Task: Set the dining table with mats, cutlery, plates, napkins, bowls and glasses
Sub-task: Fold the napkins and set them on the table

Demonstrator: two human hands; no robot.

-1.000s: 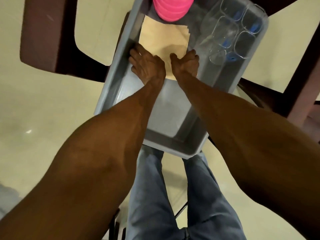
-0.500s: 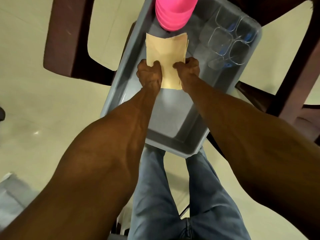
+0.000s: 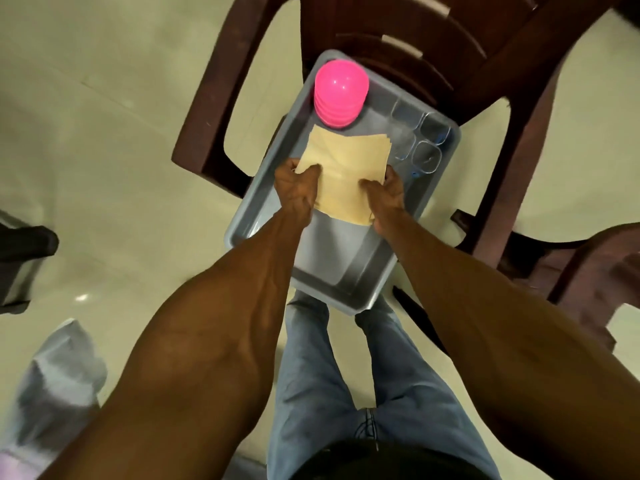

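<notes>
- We observed the left hand gripping the near left corner of the stack of tan napkins, its thumb lying on top of the stack and its fingers curled beneath.
- We observed the right hand gripping the near right edge of the same stack in like manner, its fingers curled round the edge; both forearms reached forward and down from the lower corners of the view.
- The napkins were held between the two hands above the floor of the grey tub, their edges slightly fanned at the far right corner; we could not tell whether the far edge touched the tub floor.
- A stack of pink bowls stood upside down in the far left corner of the tub, just beyond the napkins.
- Several clear glasses stood in the far right part of the tub, just beside the napkins; their number could not be counted with certainty.
- The near half of the tub floor lay bare and grey.
- The tub rested on the seat of a dark brown chair, whose slatted back rose beyond it.
- Our own legs in blue jeans stood on the pale tiled floor before the chair.
</notes>
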